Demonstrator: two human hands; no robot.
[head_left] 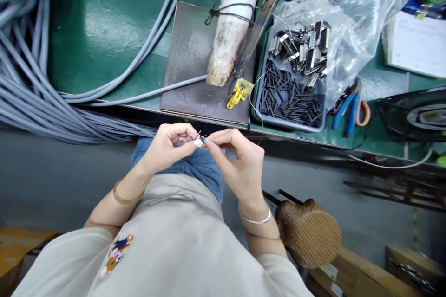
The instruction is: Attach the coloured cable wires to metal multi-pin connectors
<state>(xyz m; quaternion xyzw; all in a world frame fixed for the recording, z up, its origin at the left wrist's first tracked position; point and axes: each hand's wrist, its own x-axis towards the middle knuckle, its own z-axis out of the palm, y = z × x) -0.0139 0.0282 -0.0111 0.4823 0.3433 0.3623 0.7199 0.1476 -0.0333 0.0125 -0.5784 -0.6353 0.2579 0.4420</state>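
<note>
Just off the table's front edge, my left hand (174, 146) pinches the end of a cable with thin coloured wires (199, 134) showing, red and blue among them. A small white piece (198, 143) sits at its fingertips; I cannot make out its kind. My right hand (240, 158) is closed at the fingertips on one of these thin wires, touching the same bundle. The two hands almost meet. Behind them on a dark board (195, 46) lie a yellow wire stripper or cutter (237, 94) and a grey cable (174, 85).
A blue tray (256, 97) holds black tubes (289, 95) and metal connectors (310, 46). A plastic-wrapped roll (232, 23) leans over the board. Blue-handled pliers (350, 109) lie right of the tray. Grey cables (31, 93) are heaped at left. A wicker stool (313, 234) stands behind right.
</note>
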